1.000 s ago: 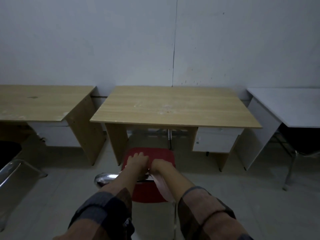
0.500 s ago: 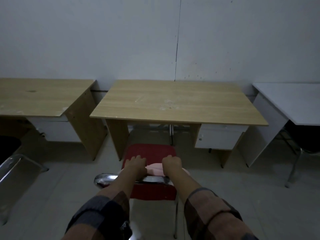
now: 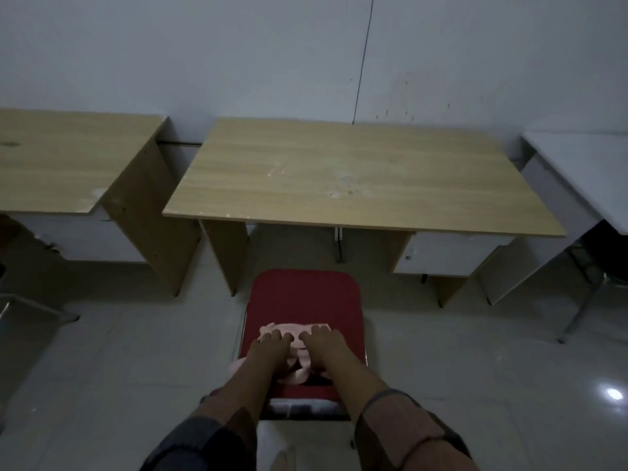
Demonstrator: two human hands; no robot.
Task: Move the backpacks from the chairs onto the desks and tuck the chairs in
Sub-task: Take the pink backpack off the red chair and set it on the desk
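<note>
A red chair (image 3: 302, 297) stands on the floor just in front of the middle wooden desk (image 3: 339, 178), its seat outside the desk's front edge. A soft pink backpack (image 3: 296, 328) lies crumpled at the back of the seat, against the backrest. My left hand (image 3: 272, 345) and my right hand (image 3: 323, 345) lie side by side on top of it, with the fingers curled over the fabric. The part of the backpack beneath the hands is hidden. Nothing lies on the desk top.
A second wooden desk (image 3: 68, 158) stands to the left and a white desk (image 3: 584, 171) to the right, with a dark chair (image 3: 608, 260) under it. A chrome chair frame (image 3: 34, 307) shows at the left edge. Pale tiled floor surrounds the red chair.
My view has come closer and now looks down on the chair. Both hands moved from the top of the backrest down onto the pink backpack on the seat.
</note>
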